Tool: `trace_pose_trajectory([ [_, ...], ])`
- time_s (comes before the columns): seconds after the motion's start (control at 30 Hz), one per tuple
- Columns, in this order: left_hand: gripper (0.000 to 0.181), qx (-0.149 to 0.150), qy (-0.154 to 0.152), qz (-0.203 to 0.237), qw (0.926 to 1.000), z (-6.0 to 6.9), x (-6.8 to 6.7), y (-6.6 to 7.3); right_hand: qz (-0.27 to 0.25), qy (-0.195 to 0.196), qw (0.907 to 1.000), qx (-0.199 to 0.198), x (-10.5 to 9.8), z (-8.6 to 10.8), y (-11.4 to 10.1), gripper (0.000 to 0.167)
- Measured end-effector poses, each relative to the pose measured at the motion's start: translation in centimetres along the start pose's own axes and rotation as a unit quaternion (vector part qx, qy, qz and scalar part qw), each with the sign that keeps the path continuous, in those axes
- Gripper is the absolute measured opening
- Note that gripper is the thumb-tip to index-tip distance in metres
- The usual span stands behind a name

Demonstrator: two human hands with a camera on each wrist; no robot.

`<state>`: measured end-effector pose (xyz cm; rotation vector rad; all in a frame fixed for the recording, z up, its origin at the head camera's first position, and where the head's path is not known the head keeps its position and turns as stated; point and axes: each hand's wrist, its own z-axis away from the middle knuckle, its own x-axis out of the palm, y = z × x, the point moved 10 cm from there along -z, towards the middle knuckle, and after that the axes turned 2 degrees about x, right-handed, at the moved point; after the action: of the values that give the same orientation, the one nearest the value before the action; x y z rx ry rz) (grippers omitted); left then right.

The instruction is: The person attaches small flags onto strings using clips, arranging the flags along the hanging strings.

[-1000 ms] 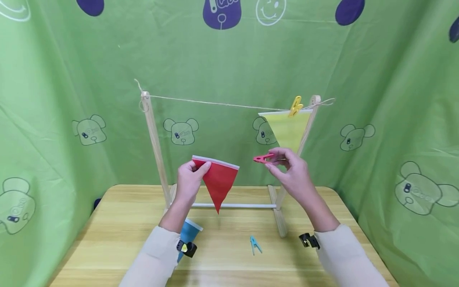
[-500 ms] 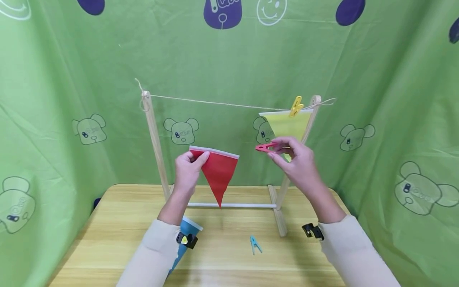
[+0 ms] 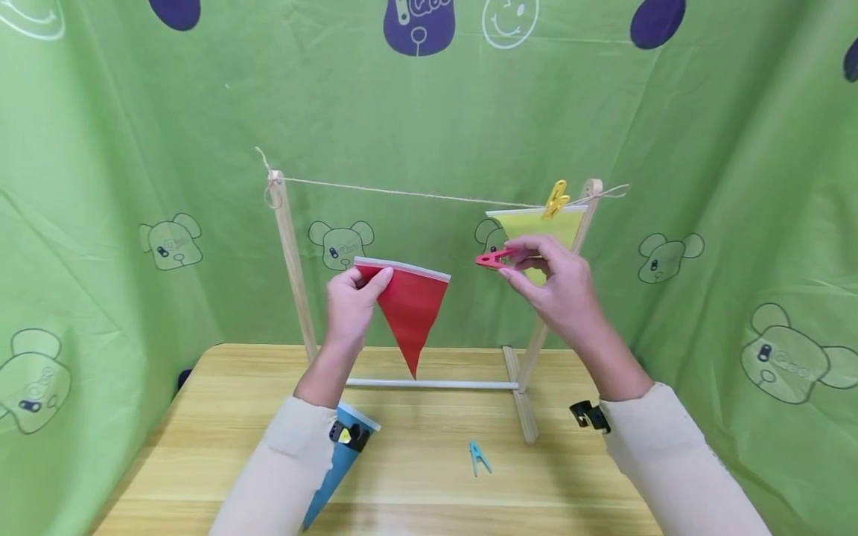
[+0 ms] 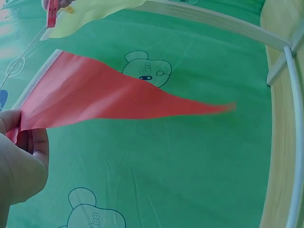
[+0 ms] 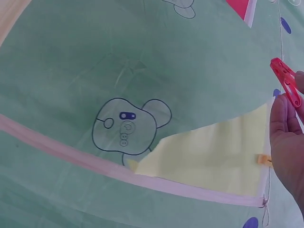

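Note:
My left hand (image 3: 351,305) pinches the upper left corner of a red triangular pennant (image 3: 412,305), whose white-edged top tilts down to the right and whose tip hangs down. Between thumb and fingers, my right hand (image 3: 553,286) holds a red clothespin (image 3: 492,259) pointing left toward the pennant, apart from it. Both hands are below a string (image 3: 402,194) stretched between two wooden posts. A yellow pennant (image 5: 213,152) hangs at the string's right end, held by a yellow clothespin (image 3: 555,199); the right hand partly covers it in the head view.
On the wooden table (image 3: 415,484) lie a blue clothespin (image 3: 479,458) and a blue pennant (image 3: 338,465), partly hidden by the left sleeve. A white bar (image 3: 436,384) joins the posts low down. A green patterned curtain (image 3: 415,119) surrounds the table.
Both hands have risen toward the string, carrying the red pennant and the red clothespin up. More of the blue pennant shows beside the left sleeve.

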<state>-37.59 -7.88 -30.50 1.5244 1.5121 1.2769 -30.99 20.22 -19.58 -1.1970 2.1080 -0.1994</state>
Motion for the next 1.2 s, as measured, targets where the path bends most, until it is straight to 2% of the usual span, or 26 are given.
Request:
trace_pose_trajectory([
  [0.4,0.021,0.018,0.008,0.018,0.9996,-1.4,1.0,1.5,0.026,-0.010,0.9991,-0.032,-0.4,-2.4,-1.9,0.038],
  [0.57,0.022,0.010,0.005,0.019,0.9998,-1.8,1.5,1.8,0.030,-0.019,0.9986,-0.039,-0.4,-3.3,-2.2,0.038],
  [0.77,0.024,0.002,0.006,0.026,0.9996,-2.2,1.9,1.8,0.042,-0.024,0.9967,-0.066,-0.4,-4.1,-3.1,0.038],
  [0.97,0.024,0.002,0.001,0.051,0.9987,-2.5,2.6,2.1,0.051,-0.041,0.9966,-0.052,-0.2,-5.3,-3.5,0.037],
  [1.2,0.023,0.013,0.001,0.058,0.9983,-2.9,3.5,3.0,0.056,-0.035,0.9958,-0.063,-0.4,-6.8,-4.2,0.035],
])
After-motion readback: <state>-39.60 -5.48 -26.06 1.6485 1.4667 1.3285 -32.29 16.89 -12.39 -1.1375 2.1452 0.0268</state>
